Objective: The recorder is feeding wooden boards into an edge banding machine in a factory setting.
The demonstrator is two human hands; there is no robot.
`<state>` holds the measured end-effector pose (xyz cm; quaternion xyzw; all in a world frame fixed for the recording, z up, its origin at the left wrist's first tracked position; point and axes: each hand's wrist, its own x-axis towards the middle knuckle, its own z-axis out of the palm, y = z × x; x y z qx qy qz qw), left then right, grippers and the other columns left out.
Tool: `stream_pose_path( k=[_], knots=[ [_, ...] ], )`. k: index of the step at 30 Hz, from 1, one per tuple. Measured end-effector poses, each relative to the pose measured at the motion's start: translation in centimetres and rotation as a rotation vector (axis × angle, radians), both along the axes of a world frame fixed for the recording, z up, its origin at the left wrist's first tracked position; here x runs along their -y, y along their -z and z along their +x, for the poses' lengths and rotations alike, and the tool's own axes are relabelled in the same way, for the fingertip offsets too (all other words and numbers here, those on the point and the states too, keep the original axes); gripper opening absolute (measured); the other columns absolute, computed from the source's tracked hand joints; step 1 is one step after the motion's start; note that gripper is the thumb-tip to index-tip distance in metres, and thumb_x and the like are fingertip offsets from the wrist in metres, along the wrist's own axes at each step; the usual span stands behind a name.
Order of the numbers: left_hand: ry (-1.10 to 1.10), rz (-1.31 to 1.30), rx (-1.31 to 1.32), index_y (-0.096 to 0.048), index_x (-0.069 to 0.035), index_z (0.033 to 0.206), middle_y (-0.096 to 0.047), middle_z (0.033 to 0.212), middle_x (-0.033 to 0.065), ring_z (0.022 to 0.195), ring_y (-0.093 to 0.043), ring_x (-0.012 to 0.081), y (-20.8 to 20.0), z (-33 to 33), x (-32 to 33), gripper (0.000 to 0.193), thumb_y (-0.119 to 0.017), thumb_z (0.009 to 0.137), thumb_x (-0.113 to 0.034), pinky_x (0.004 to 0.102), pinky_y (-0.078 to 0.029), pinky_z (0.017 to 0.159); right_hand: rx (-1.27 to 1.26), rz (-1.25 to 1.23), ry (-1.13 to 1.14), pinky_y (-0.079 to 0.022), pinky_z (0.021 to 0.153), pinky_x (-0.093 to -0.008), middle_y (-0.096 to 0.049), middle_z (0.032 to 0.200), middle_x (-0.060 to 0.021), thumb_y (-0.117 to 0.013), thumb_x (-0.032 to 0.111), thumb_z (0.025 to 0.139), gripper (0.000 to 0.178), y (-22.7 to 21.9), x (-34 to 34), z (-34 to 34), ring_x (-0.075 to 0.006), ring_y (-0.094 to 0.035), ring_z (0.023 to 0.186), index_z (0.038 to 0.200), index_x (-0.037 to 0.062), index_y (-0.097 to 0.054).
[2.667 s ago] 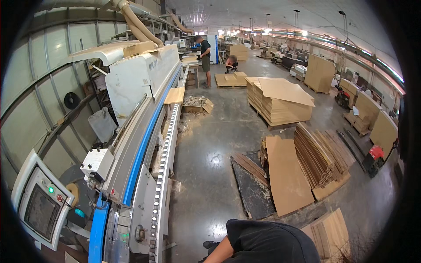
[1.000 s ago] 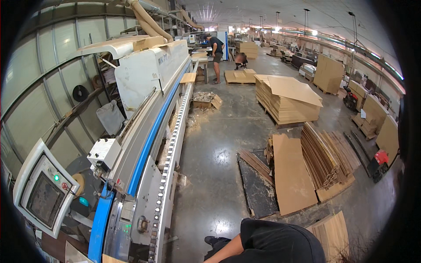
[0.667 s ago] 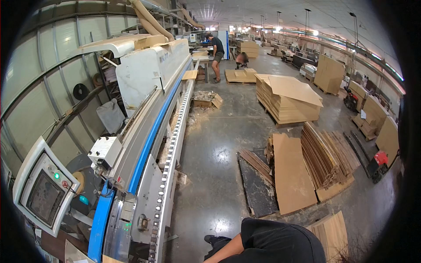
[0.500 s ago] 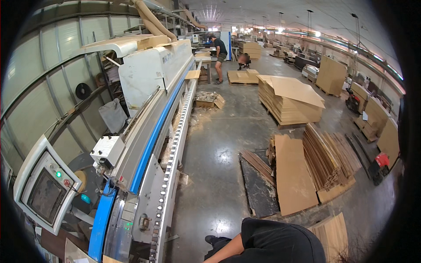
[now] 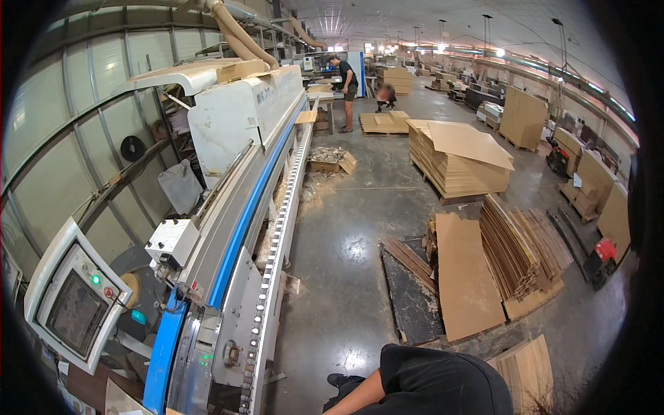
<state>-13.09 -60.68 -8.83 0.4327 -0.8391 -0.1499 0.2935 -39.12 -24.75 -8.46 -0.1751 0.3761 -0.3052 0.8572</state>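
"Hands: open or closed?"
"Can't tell; both are out of view. 1 bare forearm [image 5: 358, 395] under a black sleeve [image 5: 415, 377] enters at the lower edge."
"And around it?"
"Left, a long white-and-blue machine [image 5: 235, 207]; 1 tan board [image 5: 306, 117] lies across the far part of its roller rail [image 5: 274, 242]. Right, stacked panels [image 5: 460, 166]."

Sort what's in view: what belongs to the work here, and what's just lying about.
Likely part of the work (both hands are out of view):
long white machine
control panel
roller rail
board on the rail

Apparently just standing or lying about:
wood scraps
red pallet truck
loose brown strips
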Motion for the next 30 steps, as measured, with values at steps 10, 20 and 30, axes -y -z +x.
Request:
stream_pose_path(
  k=[10, 20, 30],
  knots=[
    [0.046, -0.014, -0.030, -0.058, -0.002, 0.135, -0.067, 0.123, 0.0211, 0.100, -0.067, 0.0392, -0.2, -0.1, 0.6, 0.059, -0.057, 0.100, -0.048, 0.0535, -0.053, 0.092, -0.002, -0.054, 0.005, -0.052, 0.103, -0.0478, -0.065, 0.132, -0.0294, -0.043, 0.050, 0.109, 0.068, 0.2, 0.3, -0.2, -0.0362, -0.067, 0.120, 0.145, -0.0083, -0.048],
    [0.082, -0.004, -0.058, -0.058, -0.001, 0.136, -0.067, 0.123, 0.0208, 0.099, -0.067, 0.0392, 0.6, -0.1, 1.1, 0.059, -0.055, 0.100, -0.048, 0.0532, -0.053, 0.093, 0.000, -0.083, 0.002, -0.052, 0.103, -0.0481, -0.065, 0.131, -0.0295, -0.044, 0.049, 0.109, 0.068, 1.0, 0.6, -0.6, -0.0363, -0.067, 0.120, 0.145, -0.0082, -0.047],
    [0.083, -0.014, -0.092, -0.058, -0.001, 0.136, -0.067, 0.123, 0.0205, 0.099, -0.067, 0.0392, 0.9, 1.9, 1.2, 0.059, -0.054, 0.101, -0.048, 0.0529, -0.053, 0.093, -0.003, -0.131, -0.038, -0.053, 0.103, -0.0483, -0.065, 0.131, -0.0296, -0.045, 0.048, 0.109, 0.067, 1.5, 1.3, -0.1, -0.0364, -0.067, 0.119, 0.145, -0.0081, -0.047]
  ],
)
